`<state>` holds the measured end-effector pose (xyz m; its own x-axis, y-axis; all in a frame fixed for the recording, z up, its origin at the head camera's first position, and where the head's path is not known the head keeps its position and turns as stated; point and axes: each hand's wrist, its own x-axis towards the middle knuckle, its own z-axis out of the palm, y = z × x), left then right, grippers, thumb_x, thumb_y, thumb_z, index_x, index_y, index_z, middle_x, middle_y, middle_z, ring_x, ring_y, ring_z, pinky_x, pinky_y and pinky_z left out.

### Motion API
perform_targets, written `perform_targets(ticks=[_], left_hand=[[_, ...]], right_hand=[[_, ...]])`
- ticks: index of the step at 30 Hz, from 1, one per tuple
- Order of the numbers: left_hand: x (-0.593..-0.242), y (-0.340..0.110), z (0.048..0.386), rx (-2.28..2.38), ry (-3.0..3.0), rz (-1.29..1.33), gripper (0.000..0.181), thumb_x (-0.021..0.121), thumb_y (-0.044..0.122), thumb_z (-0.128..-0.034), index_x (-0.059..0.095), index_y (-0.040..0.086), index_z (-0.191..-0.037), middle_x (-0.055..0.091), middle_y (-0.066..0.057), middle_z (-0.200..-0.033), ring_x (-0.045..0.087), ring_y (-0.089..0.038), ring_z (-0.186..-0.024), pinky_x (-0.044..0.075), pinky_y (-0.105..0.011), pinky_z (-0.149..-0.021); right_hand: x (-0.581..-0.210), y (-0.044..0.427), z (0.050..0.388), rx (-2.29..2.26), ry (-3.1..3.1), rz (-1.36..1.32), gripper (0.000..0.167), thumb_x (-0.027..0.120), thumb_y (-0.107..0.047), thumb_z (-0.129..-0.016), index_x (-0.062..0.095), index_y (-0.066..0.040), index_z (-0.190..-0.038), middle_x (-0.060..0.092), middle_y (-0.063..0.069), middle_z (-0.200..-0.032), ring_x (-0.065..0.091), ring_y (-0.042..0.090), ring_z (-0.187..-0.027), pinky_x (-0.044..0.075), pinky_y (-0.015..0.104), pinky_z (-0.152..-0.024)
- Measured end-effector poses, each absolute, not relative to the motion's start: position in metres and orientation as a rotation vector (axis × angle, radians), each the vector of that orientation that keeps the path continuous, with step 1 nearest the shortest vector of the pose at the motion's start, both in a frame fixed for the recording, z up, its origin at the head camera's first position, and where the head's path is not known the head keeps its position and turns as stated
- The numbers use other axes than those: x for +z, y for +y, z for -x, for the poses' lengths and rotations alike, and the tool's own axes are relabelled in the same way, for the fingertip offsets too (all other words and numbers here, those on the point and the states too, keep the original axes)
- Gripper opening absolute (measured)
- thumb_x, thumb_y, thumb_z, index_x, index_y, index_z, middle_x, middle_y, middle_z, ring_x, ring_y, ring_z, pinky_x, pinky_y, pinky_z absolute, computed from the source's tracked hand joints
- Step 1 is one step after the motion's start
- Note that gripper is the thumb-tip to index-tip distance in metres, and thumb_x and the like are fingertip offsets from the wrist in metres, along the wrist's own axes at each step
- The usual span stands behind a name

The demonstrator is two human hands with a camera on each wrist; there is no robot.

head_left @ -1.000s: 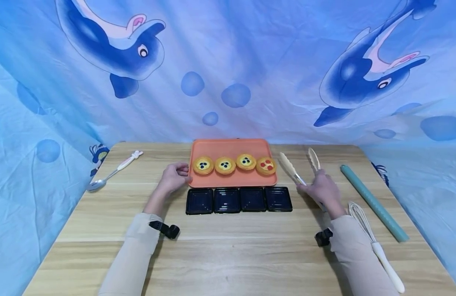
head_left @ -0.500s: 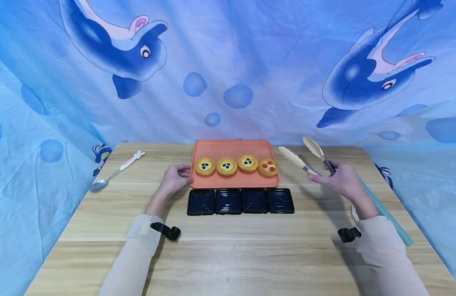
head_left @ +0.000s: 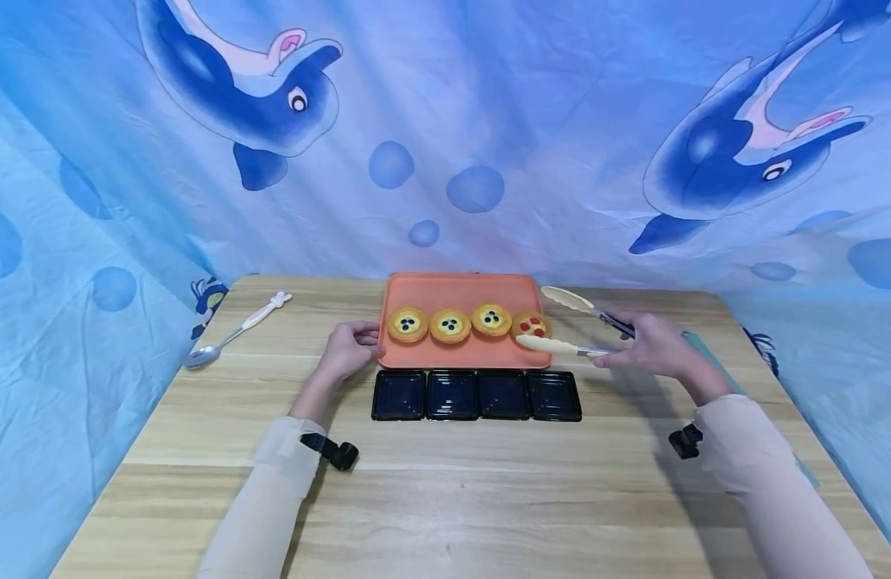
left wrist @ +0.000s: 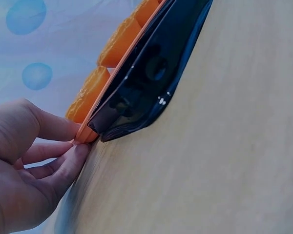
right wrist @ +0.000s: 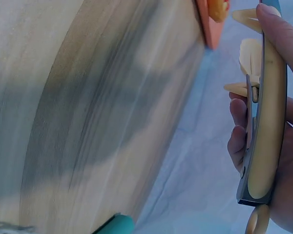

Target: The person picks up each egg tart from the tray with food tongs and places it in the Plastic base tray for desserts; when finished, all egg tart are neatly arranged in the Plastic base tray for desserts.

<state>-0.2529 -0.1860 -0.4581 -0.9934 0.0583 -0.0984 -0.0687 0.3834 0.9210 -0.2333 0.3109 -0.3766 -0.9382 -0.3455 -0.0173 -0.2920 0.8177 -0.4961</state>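
Nearest, a pale wood-grain table (head_left: 460, 498) spreads between two forearms in loose off-white sleeves (head_left: 260, 490). To the right, a teal-green rod (head_left: 709, 359) lies slantwise, partly hidden by the right forearm. Further in, four shallow square black plastic containers (head_left: 453, 396) stand side by side in a row. Just past them, the person's left hand (head_left: 350, 352) pinches the near left corner of a flat rectangular orange tray (head_left: 460, 289) between thumb and fingertips. Across from it, the right hand (head_left: 651, 346) is clamped round long metal tongs (head_left: 572, 301) with cream scalloped tips; their two arms are spread apart, pointing left. The nearer tip overlaps, seen from the head, a round golden tart (head_left: 531, 325) topped with red pieces; whether they touch, I cannot tell. Left of it on the orange tray sit three golden tarts (head_left: 449, 326) with dark berry-like dots. Far left rests a metal spoon (head_left: 253, 319) with a white-and-pink handle. Behind hangs a blue fabric curtain (head_left: 518, 104) printed with dolphins
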Motion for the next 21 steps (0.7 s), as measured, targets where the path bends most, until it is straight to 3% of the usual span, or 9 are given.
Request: perform_targets(ticks=[2,7,9,11,12,15,18,21], left_hand=[[-0.458,-0.185,0.253,1.687,2.52,0.012,0.05,0.068,-0.005,-0.0849,0.055,-0.01,-0.133,0.062,-0.025,-0.118,0.062,-0.032,-0.106,0.054,-0.026,-0.081],[-0.458,-0.185,0.252,1.692,2.528,0.021,0.049,0.069,-0.005,-0.0848,0.056,-0.01,-0.132,0.062,-0.024,-0.117,0.062,-0.031,-0.105,0.054,-0.026,-0.081],[-0.458,-0.186,0.252,1.691,2.528,0.023,0.049,0.069,-0.005,-0.085,0.056,-0.01,-0.132,0.062,-0.024,-0.117,0.062,-0.031,-0.105,0.054,-0.026,-0.081],[-0.458,-0.186,0.252,1.693,2.525,0.024,0.049,0.069,-0.005,-0.0848,0.056,-0.009,-0.131,0.062,-0.024,-0.117,0.062,-0.031,-0.105,0.054,-0.026,-0.081],[-0.459,-0.186,0.252,1.695,2.522,0.025,0.049,0.069,-0.005,-0.0846,0.056,-0.009,-0.131,0.063,-0.024,-0.117,0.062,-0.031,-0.105,0.054,-0.026,-0.081],[-0.46,-0.186,0.253,1.701,2.516,0.032,0.049,0.07,-0.005,-0.0841,0.057,-0.009,-0.131,0.063,-0.023,-0.118,0.062,-0.031,-0.105,0.053,-0.025,-0.081],[-0.46,-0.186,0.253,1.697,2.511,0.044,0.049,0.07,-0.005,-0.0841,0.057,-0.009,-0.131,0.063,-0.023,-0.118,0.062,-0.031,-0.106,0.053,-0.027,-0.083],[-0.46,-0.186,0.254,1.697,2.506,0.059,0.049,0.07,-0.005,-0.0843,0.057,-0.008,-0.132,0.062,-0.023,-0.118,0.062,-0.031,-0.106,0.054,-0.029,-0.084]], right_hand=[[-0.38,0.309,0.236,-0.763,2.88,0.53,0.1,0.087,-0.046,-0.073,0.043,0.007,-0.145,0.054,0.031,-0.133,0.056,0.034,-0.095,0.046,0.045,-0.077],[-0.388,0.305,0.242,-0.787,2.839,0.577,0.095,0.088,-0.036,-0.074,0.043,0.007,-0.145,0.051,0.031,-0.138,0.06,0.033,-0.093,0.047,0.055,-0.091],[-0.391,0.303,0.244,-0.792,2.83,0.58,0.092,0.088,-0.032,-0.075,0.043,0.007,-0.145,0.053,0.031,-0.135,0.06,0.033,-0.084,0.047,0.055,-0.089],[-0.393,0.302,0.245,-0.762,2.851,0.601,0.088,0.088,-0.032,-0.076,0.046,0.007,-0.143,0.055,0.03,-0.133,0.062,0.036,-0.095,0.047,0.056,-0.09],[-0.394,0.302,0.246,-0.748,2.863,0.607,0.086,0.088,-0.031,-0.076,0.048,0.007,-0.142,0.057,0.029,-0.131,0.061,0.036,-0.096,0.048,0.054,-0.087],[-0.396,0.3,0.247,-0.711,2.884,0.592,0.08,0.088,-0.03,-0.076,0.052,0.005,-0.14,0.066,0.023,-0.102,0.058,0.031,-0.078,0.05,0.045,-0.069],[-0.397,0.299,0.248,-0.707,2.884,0.571,0.075,0.087,-0.027,-0.078,0.054,0.002,-0.139,0.052,0.008,-0.073,0.04,0.019,-0.057,0.037,0.034,-0.053],[-0.398,0.298,0.248,-0.724,2.878,0.573,0.073,0.086,-0.025,-0.079,0.055,0.001,-0.14,0.046,0.005,-0.068,0.034,0.015,-0.053,0.034,0.032,-0.049]])
